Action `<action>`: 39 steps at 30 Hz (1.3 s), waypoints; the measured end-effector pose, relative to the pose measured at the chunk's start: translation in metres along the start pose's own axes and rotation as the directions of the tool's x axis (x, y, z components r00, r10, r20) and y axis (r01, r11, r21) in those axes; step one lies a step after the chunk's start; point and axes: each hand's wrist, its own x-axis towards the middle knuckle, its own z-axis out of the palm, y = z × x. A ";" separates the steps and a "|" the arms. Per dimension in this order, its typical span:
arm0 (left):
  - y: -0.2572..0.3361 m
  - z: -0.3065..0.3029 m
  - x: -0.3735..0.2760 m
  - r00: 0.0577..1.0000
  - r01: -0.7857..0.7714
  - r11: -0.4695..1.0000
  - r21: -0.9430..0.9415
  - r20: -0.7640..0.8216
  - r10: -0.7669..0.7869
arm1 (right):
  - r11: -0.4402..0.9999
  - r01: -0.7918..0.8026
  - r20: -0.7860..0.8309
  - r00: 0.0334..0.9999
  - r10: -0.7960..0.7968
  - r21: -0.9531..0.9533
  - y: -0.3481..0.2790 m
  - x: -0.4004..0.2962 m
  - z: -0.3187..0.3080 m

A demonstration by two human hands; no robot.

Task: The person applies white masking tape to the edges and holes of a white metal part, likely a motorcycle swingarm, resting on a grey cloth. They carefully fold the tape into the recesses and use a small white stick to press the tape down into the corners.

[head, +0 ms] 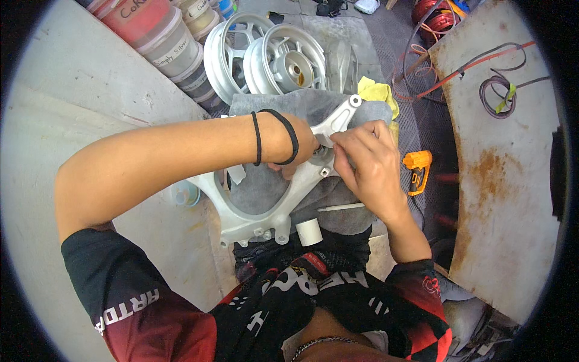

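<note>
A silver-grey cast metal motorcycle part [253, 219], with a wide curved opening and bolt bosses, lies before me on a grey towel [348, 190]. My left hand [296, 142] bends over its round bore, the fingertips at the rim and partly hidden. From the other side, my right hand [368, 163] pinches a small pale piece, apparently tape [324, 139], at the bore between thumb and index finger. A white strip of tape [236, 173] shows below my left wrist. Nearer my body are a roll of white masking tape [309, 232] and a slim white pen-like tool [341, 207].
Two silver wheels [294, 68] stand beyond the towel, near a yellow cloth [377, 92]. A yellow heat gun [418, 172] lies on the right. Lidded powder tubs [169, 50] line the left back. Hoses [475, 70] cross a rusty metal panel [502, 181].
</note>
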 end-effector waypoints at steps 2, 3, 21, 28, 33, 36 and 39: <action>-0.005 0.009 0.010 0.996 -0.042 0.994 0.100 -0.077 0.050 | 1.000 0.001 -0.005 1.000 -0.001 0.004 0.000 0.000 0.001; -0.005 0.010 0.007 0.991 -0.056 0.988 0.146 -0.114 0.073 | 1.000 0.005 -0.008 1.000 -0.005 0.012 0.001 0.001 0.002; -0.013 0.023 -0.032 0.880 -0.146 0.960 0.238 -0.412 0.236 | 1.000 -0.027 -0.091 0.995 0.026 -0.007 0.010 -0.006 0.007; -0.011 0.031 -0.023 0.658 -0.200 0.909 0.367 -0.637 0.402 | 0.999 -0.053 -0.191 0.980 0.049 -0.013 0.013 -0.010 0.010; -0.009 0.038 -0.019 0.617 -0.147 0.906 0.396 -0.679 0.397 | 0.996 -0.082 -0.242 0.968 0.074 -0.022 0.015 -0.011 0.013; -0.010 0.043 -0.015 0.546 -0.147 0.874 0.463 -0.699 0.462 | 0.996 -0.088 -0.241 0.967 0.080 -0.021 0.015 -0.010 0.011; -0.010 0.042 -0.016 0.523 -0.158 0.858 0.489 -0.695 0.493 | 0.995 -0.095 -0.245 0.966 0.089 -0.014 0.014 -0.010 0.011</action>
